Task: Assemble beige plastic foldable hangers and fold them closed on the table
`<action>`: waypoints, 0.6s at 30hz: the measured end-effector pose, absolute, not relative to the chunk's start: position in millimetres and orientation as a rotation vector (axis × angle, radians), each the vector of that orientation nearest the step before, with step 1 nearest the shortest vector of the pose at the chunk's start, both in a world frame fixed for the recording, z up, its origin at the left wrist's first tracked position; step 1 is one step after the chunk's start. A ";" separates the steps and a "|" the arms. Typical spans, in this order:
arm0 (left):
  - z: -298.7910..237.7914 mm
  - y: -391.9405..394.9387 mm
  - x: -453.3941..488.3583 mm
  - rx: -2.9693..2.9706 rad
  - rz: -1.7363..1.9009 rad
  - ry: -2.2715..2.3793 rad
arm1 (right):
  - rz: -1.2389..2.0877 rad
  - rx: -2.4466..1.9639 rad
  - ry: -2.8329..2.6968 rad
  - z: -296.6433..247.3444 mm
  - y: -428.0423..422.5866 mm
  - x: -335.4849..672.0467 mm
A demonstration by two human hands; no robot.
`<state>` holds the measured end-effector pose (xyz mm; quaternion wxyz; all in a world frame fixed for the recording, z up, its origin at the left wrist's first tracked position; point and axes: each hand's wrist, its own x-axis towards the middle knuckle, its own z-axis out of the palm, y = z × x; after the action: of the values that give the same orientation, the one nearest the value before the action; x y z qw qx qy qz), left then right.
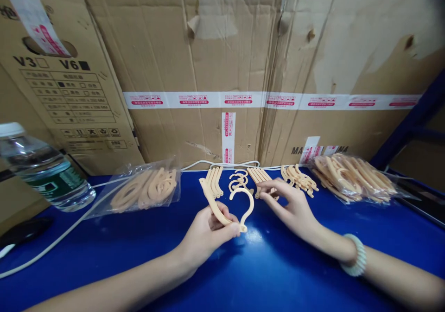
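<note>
My left hand [207, 231] is closed round a beige plastic hanger arm joined to a hook piece [243, 200], held just above the blue table [264, 270]. My right hand [291, 206] reaches forward with its fingers pinched on a beige arm piece [264, 183] at the edge of a small pile of arms [257, 175]. A pile of hook pieces [239, 179] lies between the hands, another pile of arms [214, 181] to its left, and more curved pieces [299, 178] to the right.
Two clear bags of beige parts lie on the table, one at the left [144, 189] and one at the right [354, 176]. A water bottle [41, 170] lies at far left. A white cable [66, 231] crosses the table. Cardboard boxes [222, 61] wall off the back.
</note>
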<state>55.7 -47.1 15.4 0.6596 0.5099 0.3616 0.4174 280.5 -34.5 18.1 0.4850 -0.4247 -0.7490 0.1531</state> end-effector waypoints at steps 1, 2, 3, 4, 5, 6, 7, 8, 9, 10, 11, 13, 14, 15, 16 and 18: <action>15.9 -46.7 55.6 1.137 0.952 0.813 | 0.208 -1.031 -1.958 18.8 -27.1 287.8; 16.1 -46.3 55.6 1.122 0.958 0.808 | 0.074 -1.031 -2.074 18.6 -20.7 293.9; 16.1 -45.9 55.6 1.112 0.963 0.806 | -0.021 -1.032 -2.175 17.5 -15.6 298.5; 15.9 -45.4 55.7 1.105 0.967 0.807 | -0.077 -1.044 -2.251 15.9 -11.9 301.7; 15.5 -45.1 55.7 1.102 0.970 0.808 | -0.106 -1.059 -2.301 14.0 -9.6 303.5; 15.1 -44.8 55.8 1.101 0.973 0.809 | -0.116 -1.073 -2.333 12.0 -8.4 304.3; 14.7 -44.6 55.8 1.099 0.974 0.812 | -0.113 -1.081 -2.350 10.1 -8.1 304.2; 14.4 -44.6 55.8 1.095 0.976 0.813 | -0.102 -1.084 -2.355 8.6 -8.3 303.7; 14.1 -44.7 55.7 1.089 0.977 0.812 | -0.092 -1.086 -2.352 7.6 -8.8 302.8; 13.8 -44.8 55.6 1.084 0.978 0.810 | -0.084 -1.090 -2.345 7.0 -9.3 301.9; 13.6 -45.1 55.5 1.081 0.977 0.806 | -0.075 -1.092 -2.335 6.8 -9.9 301.0; 13.2 -45.4 55.2 1.078 0.975 0.798 | -0.051 -1.089 -2.308 7.3 -10.7 299.4; 12.9 -45.5 55.0 1.075 0.975 0.795 | -0.035 -1.081 -2.290 7.7 -10.8 298.9; 12.6 -45.4 54.8 1.070 0.977 0.794 | -0.017 -1.070 -2.266 8.0 -10.7 298.6; 12.4 -45.2 54.7 1.063 0.979 0.792 | 0.003 -1.055 -2.236 8.1 -10.4 298.6; 12.2 -44.7 54.6 1.052 0.980 0.786 | 0.043 -1.022 -2.146 7.7 -9.5 299.6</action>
<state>54.6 -44.7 12.2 0.6827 0.4691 0.3503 0.4371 299.6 -9.5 7.7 0.3729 -0.3991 -0.8375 0.0168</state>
